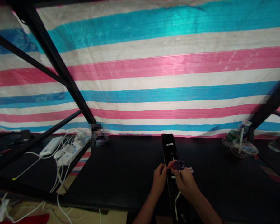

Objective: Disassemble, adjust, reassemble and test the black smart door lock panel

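Observation:
A long, narrow black panel [169,151] with small white labels lies on the black table [116,174], its far end close to the striped sheet. My left hand [159,179] grips the panel's left edge with bent fingers, the fingertips close to those of my other hand. Over the panel, my right hand [185,182] is closed around a screwdriver [178,165] with a see-through purple-red handle. The tool's tip is hidden. A white cable [176,202] runs over the panel's near part, below my right hand.
At left, a white power strip [73,151] with several plugs and cables lies near a white slab-shaped device [51,146]. A clear plastic bowl [244,147] with a straw stands at right. Black frame bars [71,84] and a striped sheet [177,65] bound the table.

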